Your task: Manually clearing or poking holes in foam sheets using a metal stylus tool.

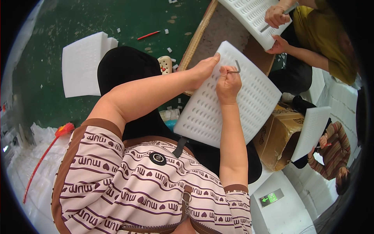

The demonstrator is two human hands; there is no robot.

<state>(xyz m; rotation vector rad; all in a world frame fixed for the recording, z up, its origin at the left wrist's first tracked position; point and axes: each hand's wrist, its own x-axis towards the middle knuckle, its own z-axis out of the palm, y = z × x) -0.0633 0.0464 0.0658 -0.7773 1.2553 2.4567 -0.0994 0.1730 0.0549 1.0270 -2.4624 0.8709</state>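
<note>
currently, the right hand (229, 86) pinches a hex key (238, 67) above the slotted white board (253, 89), which lies aslant over the lap (144, 124); the left hand (204, 71) grips the board's upper-left edge, near an open carton (200, 31).

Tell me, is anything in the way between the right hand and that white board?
Nothing visible is. The right hand, holding a bent metal tool, is right over the white board; the left hand is off to one side, at the board's upper-left edge.
</note>
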